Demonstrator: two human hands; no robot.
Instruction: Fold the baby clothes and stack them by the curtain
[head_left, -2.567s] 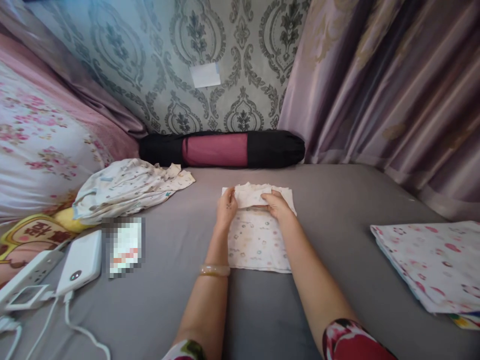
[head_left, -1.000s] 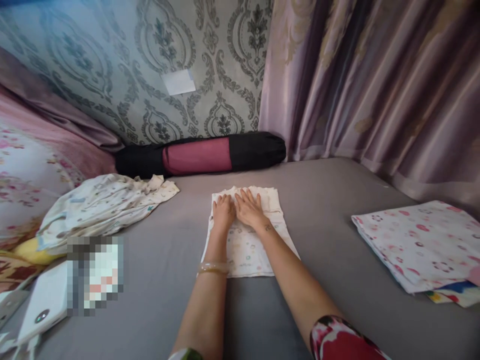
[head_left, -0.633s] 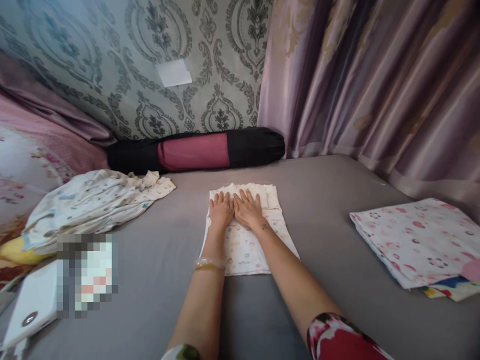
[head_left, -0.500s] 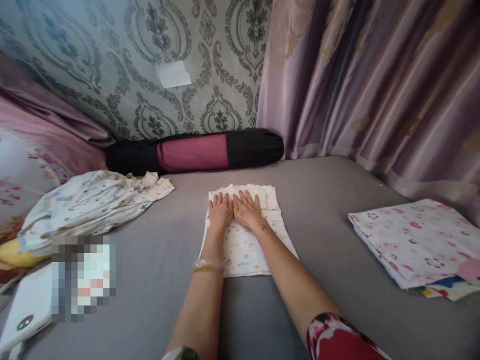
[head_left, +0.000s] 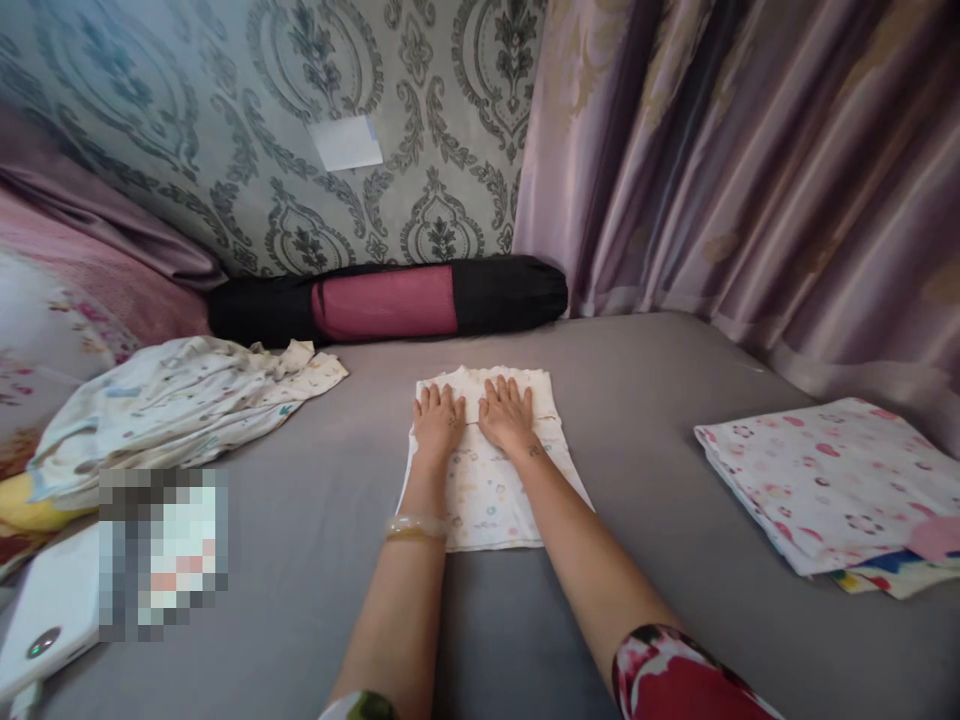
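Observation:
A small white garment (head_left: 495,500) with pale coloured prints lies flat in front of me, its upper part folded over. My left hand (head_left: 439,415) rests palm down on the left side of the folded part, fingers stretched out. On the right side of the fold, my right hand (head_left: 507,412) also lies flat with its fingers extended. A narrow strip of white cloth shows between the two hands. Neither hand grips the fabric. What the palms cover is hidden.
Crumpled printed clothes (head_left: 172,400) lie to the left, with a white device (head_left: 52,610) below them. Folded pink-patterned cloth (head_left: 832,480) sits on the right. A black and pink roll bag (head_left: 390,302) lies along the wall. Grey sheet (head_left: 637,400) covers the bed.
My right hand has moved slightly right, widening the gap between my hands. The left hand has shifted a little left. The garment stays in place.

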